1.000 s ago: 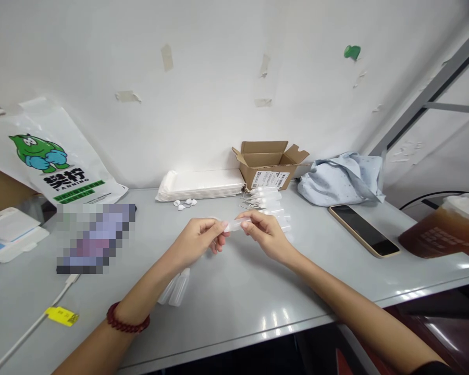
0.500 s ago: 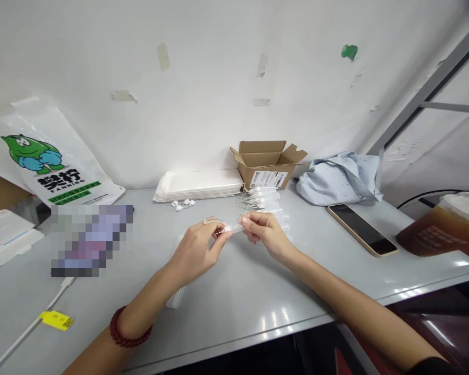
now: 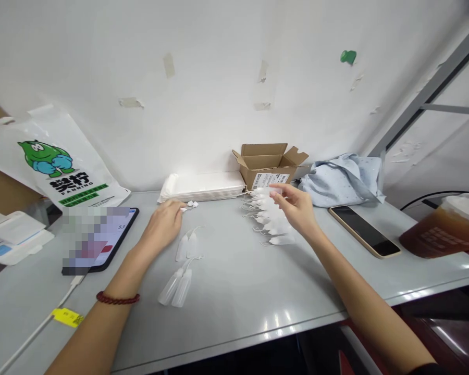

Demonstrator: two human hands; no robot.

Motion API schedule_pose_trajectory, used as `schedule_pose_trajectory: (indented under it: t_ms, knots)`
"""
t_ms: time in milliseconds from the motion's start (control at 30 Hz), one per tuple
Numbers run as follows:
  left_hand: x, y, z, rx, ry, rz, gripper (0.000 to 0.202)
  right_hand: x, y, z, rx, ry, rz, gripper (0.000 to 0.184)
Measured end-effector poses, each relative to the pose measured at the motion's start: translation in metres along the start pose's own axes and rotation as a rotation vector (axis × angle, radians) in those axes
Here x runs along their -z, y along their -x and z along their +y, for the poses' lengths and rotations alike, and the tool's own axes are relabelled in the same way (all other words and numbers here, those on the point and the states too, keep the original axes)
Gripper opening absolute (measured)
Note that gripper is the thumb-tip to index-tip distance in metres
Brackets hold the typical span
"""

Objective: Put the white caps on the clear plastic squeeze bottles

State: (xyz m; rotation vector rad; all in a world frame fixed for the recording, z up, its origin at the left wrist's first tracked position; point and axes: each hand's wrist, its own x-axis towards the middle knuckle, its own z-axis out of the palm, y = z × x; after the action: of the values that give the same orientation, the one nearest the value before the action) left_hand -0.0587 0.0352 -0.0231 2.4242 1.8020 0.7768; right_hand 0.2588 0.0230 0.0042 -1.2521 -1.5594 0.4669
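My left hand (image 3: 162,224) reaches to the small white stoppers (image 3: 192,204) at the back of the table, its curled fingertips closed on one of them; the fingers partly cover it. My right hand (image 3: 297,208) is over the far end of a row of small translucent tubes (image 3: 275,226) with white stoppers and thin strings. Its thumb and forefinger are slightly apart beside the top tube, and it appears to hold nothing. Nearer me on the left lie two pairs of similar tubes, one pair (image 3: 187,245) behind the other pair (image 3: 177,286), with strings at their upper ends.
A stack of white flat packs (image 3: 203,187) and an opened cardboard box (image 3: 268,161) stand along the wall. A blue cloth bag (image 3: 340,179), a phone (image 3: 363,232) and a drink cup (image 3: 445,229) are on the right. A cabled phone (image 3: 117,234) and a printed bag (image 3: 58,161) are left.
My hands have moved apart from the tube they held together at the middle. The left went back to the white stoppers, the right to the tube row. The tube pairs on the left are now uncovered.
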Motion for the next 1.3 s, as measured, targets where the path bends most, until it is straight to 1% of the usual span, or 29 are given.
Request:
schedule_pose_trajectory:
  t_ms: [100, 200, 400, 533, 633, 833, 1133, 1233, 1300]
  knots:
    - [-0.014, 0.001, -0.014, -0.038, -0.047, -0.022, 0.038, 0.012, -0.009, 0.009, 0.031, 0.121, -0.033, 0.03]
    - [-0.023, 0.002, -0.019, -0.054, -0.082, -0.046, 0.039, 0.021, -0.014, 0.015, 0.052, 0.196, -0.094, 0.027]
    - [-0.023, 0.0, -0.017, -0.06, -0.102, -0.065, 0.039, 0.028, -0.019, 0.026, 0.011, 0.28, -0.249, 0.023]
    - [-0.022, -0.001, -0.016, -0.038, -0.128, -0.085, 0.037, 0.029, -0.019, 0.03, 0.042, 0.342, -0.306, 0.022]
    - [-0.022, -0.002, -0.016, -0.033, -0.137, -0.098, 0.036, 0.029, -0.019, 0.033, 0.068, 0.386, -0.304, 0.02]
    - [-0.021, -0.001, -0.016, -0.023, -0.13, -0.105, 0.035, 0.031, -0.021, 0.038, 0.071, 0.42, -0.318, 0.018]
    - [-0.019, -0.001, -0.013, 0.01, -0.138, -0.104, 0.034, 0.034, -0.022, 0.037, 0.067, 0.456, -0.341, 0.016]
    - [-0.018, -0.001, -0.012, 0.021, -0.135, -0.108, 0.034, 0.035, -0.022, 0.035, 0.093, 0.454, -0.308, 0.013]
    - [-0.017, -0.001, -0.011, 0.029, -0.131, -0.111, 0.033, 0.032, -0.022, 0.031, 0.138, 0.459, -0.231, 0.01]
